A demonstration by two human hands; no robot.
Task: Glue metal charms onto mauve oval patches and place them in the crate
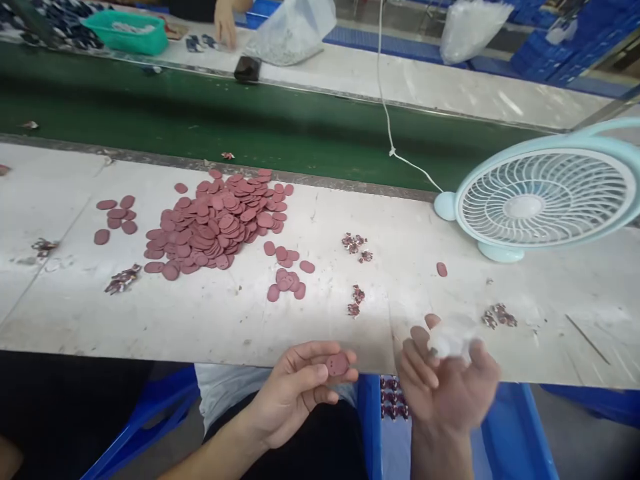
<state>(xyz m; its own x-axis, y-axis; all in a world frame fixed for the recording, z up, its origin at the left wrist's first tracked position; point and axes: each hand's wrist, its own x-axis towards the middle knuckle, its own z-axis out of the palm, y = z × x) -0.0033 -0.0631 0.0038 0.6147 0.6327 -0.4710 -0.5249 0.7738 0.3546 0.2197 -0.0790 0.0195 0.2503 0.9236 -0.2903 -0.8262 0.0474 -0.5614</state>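
My left hand (307,383) pinches a dark red oval disc (338,364) with small holes between thumb and fingers, just past the table's near edge. To the right, my right hand (447,390) is smeared by motion, its fingers curled up around a whitish, translucent thing (455,335) whose kind I cannot make out. A reddish disc-like shape (420,338) shows at its fingertips; whether it is held is unclear. Ahead of my left hand lie small groups of the same discs (287,281). Small shiny brown-red pieces (354,301) lie between these and my right hand.
A large heap of red discs (215,223) covers the table's left middle. A light-blue fan (545,197) stands at right. Below the near edge is a blue bin (523,427) with rows of dark red pieces (394,398). Beyond the green strip (300,123), a person's hand (225,25) is at another table.
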